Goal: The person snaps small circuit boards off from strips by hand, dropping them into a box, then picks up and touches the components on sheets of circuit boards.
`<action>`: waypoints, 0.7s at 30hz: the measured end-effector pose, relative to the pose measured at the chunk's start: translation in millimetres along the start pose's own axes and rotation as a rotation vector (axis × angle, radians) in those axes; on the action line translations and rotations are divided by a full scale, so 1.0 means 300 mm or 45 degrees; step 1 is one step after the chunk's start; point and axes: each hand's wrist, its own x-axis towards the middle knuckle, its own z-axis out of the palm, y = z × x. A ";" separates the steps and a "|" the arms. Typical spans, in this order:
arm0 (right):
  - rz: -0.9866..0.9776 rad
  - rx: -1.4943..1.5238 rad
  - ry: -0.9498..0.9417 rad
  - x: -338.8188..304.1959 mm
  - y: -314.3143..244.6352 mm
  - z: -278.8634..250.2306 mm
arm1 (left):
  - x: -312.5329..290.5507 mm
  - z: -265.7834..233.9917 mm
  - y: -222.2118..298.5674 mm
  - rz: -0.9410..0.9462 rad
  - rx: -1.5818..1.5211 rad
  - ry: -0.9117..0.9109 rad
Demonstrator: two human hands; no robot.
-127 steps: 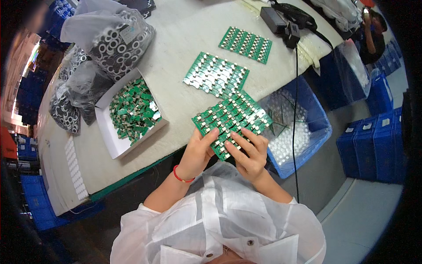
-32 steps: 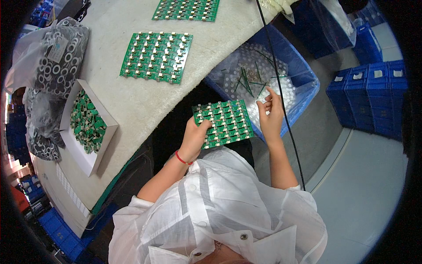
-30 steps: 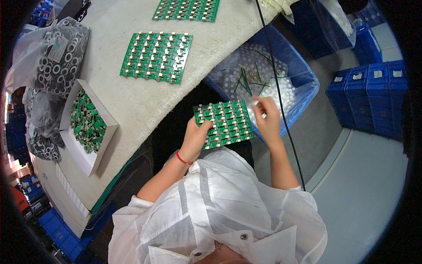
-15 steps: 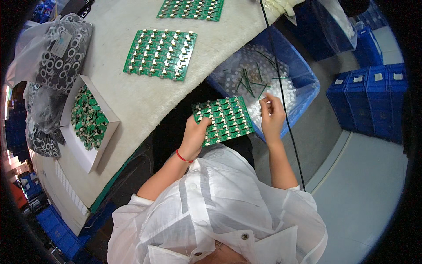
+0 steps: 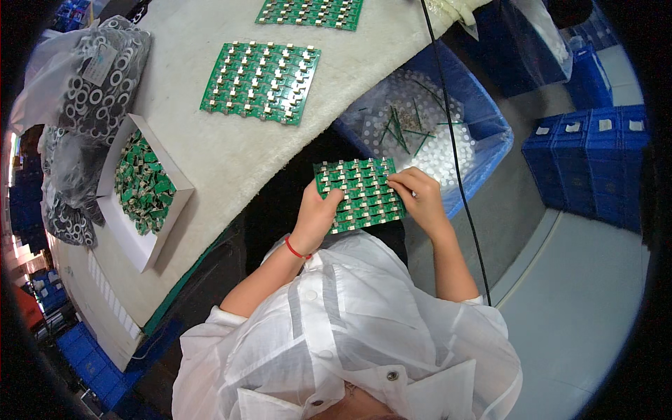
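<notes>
- While the left hand (image 5: 316, 218) grasps the green circuit panel (image 5: 362, 196) by its left side, thumb on the face, the right hand (image 5: 423, 201) has its fingertips drawn together at the right edge; whether they pinch it is unclear.
- Both forearms (image 5: 455, 269) slant inward, before the white shirt (image 5: 364, 301).

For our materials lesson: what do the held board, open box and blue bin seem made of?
Held board: probably rigid circuit laminate, glossy green, with shiny, metal-looking parts in rows. Open box: likely card, matt white, thin-walled. Blue bin: apparently plastic, even-coloured, slightly sheeny.
</notes>
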 end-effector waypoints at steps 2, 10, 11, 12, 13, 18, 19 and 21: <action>-0.056 -0.016 0.073 -0.003 0.004 0.009 | 0.011 -0.011 -0.007 -0.060 -0.041 -0.017; 0.451 0.180 0.722 0.011 0.037 0.016 | 0.017 -0.010 -0.006 -0.160 -0.140 -0.032; 0.452 0.181 0.723 0.011 0.023 0.015 | 0.017 -0.005 -0.010 -0.144 -0.106 -0.025; 0.388 0.152 0.509 0.005 0.003 0.013 | 0.018 -0.001 -0.012 -0.129 -0.072 -0.021; 0.323 0.124 0.295 0.000 -0.011 0.015 | 0.016 0.003 -0.011 -0.131 -0.069 -0.024; 0.054 0.202 0.064 -0.001 -0.037 0.052 | 0.012 0.010 -0.005 -0.056 0.023 -0.069; 0.052 0.203 0.063 -0.003 -0.034 0.055 | 0.012 0.007 -0.011 -0.055 0.023 -0.067; -0.067 0.150 0.131 -0.009 -0.024 0.065 | 0.013 -0.001 -0.024 -0.093 -0.040 -0.067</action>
